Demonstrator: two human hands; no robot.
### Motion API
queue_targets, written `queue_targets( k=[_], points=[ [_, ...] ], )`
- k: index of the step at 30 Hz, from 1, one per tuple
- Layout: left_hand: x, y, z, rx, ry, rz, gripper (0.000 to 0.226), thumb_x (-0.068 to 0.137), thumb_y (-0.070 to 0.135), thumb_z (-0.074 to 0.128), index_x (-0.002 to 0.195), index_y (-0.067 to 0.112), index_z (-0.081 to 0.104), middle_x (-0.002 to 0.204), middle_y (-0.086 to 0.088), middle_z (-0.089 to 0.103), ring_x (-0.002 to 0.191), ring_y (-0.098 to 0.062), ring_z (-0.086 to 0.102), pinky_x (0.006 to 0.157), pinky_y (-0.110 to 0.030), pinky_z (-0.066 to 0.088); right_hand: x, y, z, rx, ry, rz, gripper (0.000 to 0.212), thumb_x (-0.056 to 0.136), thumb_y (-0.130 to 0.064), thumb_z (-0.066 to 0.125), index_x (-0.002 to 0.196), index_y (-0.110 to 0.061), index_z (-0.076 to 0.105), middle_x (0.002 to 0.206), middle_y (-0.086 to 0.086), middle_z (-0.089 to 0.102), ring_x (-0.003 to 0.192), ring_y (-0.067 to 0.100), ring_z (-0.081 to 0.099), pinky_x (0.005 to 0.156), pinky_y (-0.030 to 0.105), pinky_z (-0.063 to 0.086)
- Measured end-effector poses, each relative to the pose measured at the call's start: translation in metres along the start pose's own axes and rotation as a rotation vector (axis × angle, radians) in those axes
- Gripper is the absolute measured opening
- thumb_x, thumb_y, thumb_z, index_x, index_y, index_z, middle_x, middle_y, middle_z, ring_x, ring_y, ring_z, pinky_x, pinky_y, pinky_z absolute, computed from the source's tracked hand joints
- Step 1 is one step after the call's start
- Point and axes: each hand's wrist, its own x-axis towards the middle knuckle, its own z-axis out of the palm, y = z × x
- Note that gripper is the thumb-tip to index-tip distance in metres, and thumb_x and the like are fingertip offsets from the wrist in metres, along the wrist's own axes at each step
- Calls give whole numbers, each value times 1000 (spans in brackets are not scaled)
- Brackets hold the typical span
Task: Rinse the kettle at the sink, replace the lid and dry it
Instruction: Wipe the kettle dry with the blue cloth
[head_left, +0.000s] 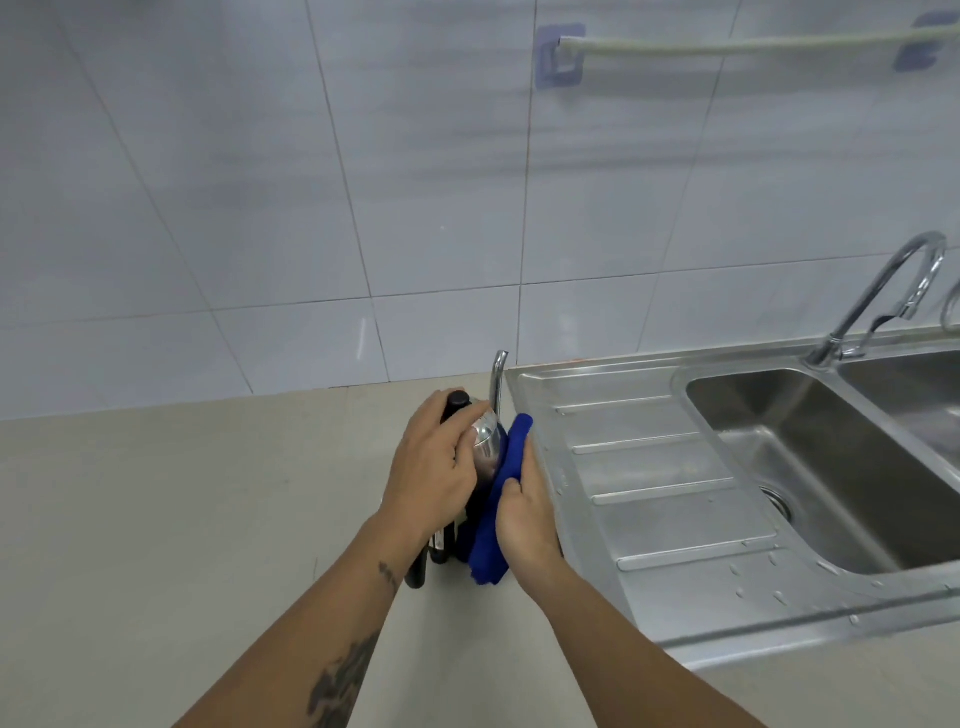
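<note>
Pale tiled wall behind a beige surface (182, 493), steel sink (649, 499) with wet drainboard set into its right side. Kettle (485, 441) stands on the surface just left of the sink edge, lid on, spout up. Left hand (431, 467) wraps its fingers over the kettle top; right hand (524, 514) presses a blue cloth (498, 493) against the kettle's right side, fingers closed on it.

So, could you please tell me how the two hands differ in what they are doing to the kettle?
The left hand is bare and lies over the top of the kettle, steadying it; the right hand grips a blue cloth and presses it against the kettle's sink-facing side. The left hand sits higher, near the lid knob; the right sits lower. Both are on the kettle, over the counter.
</note>
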Motion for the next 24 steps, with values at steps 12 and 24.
queue_targets(
  k=[12,24],
  points=[
    [2,-2,-1,82,22,44,49,92,18,32,134,25,57,130,9,51,116,-10,52,92,-23,46,-13,-12,24,-236,54,-231,72,100,-9,39,161,-28,4,170,-7,3,146,13,14,110,13,5],
    [1,-14,-11,11,16,73,41,99,8,50,132,28,62,136,15,55,124,-4,51,102,-10,36,33,1,-21,280,-167,279,34,104,-17,32,126,-28,57,95,11,70,84,26,68,75,40,58]
  ],
)
